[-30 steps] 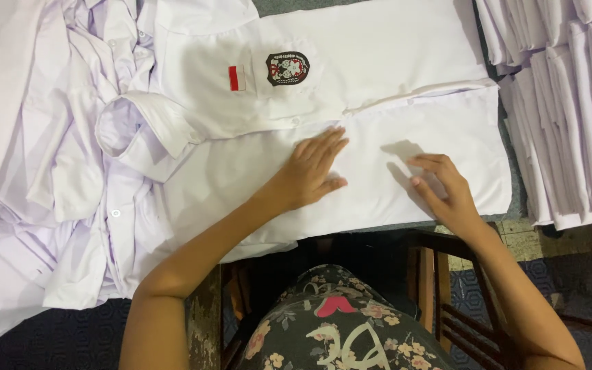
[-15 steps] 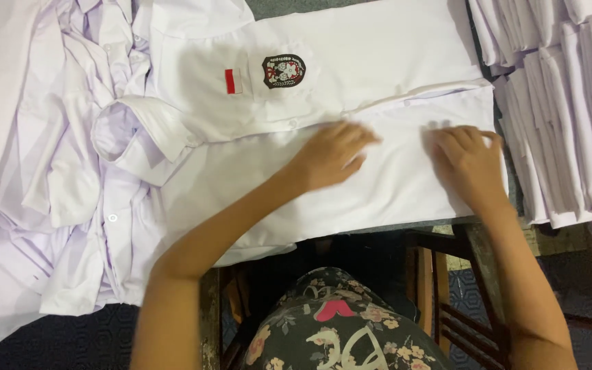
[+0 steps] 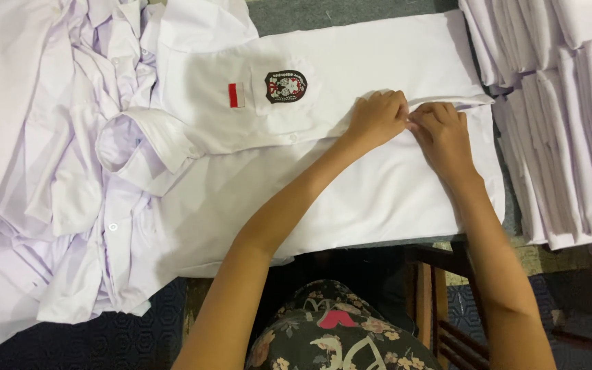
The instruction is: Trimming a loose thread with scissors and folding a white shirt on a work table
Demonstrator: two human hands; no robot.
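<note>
White school-type shirt [image 3: 323, 171] lies flat on the surface, front up, collar [image 3: 142, 147] to the left, hem end to the right. It's short-sleeved, plain white, w/ a chest pocket carrying a small red-and-white rectangle patch [image 3: 236, 95] and a dark shield-shaped badge [image 3: 286, 86] w/ red detail. The placket runs left to right across the middle; one small button visible approx. at its centre. Upper front panel looks smooth, lower panel smooth too, w/ a soft fold line along the placket.

Both hands meet at the placket near the right end of the shirt. Left hand [image 3: 377, 118] is curled, fingers bunched, pinching the fabric edge. Right hand [image 3: 441, 130] sits just beside it, touching it, fingers also curled down onto the same edge where a thin flap lifts toward the right. Both hands are closed narrow on the cloth, not spread.

To the left, a loose heap of white shirts [image 3: 42, 171], crumpled, collars and buttons showing. To the right, folded white shirts in a neat stack [image 3: 563, 123], edges lined up. Below, the person's floral-print lap [image 3: 330, 336] and a wooden chair frame [image 3: 440, 301].
</note>
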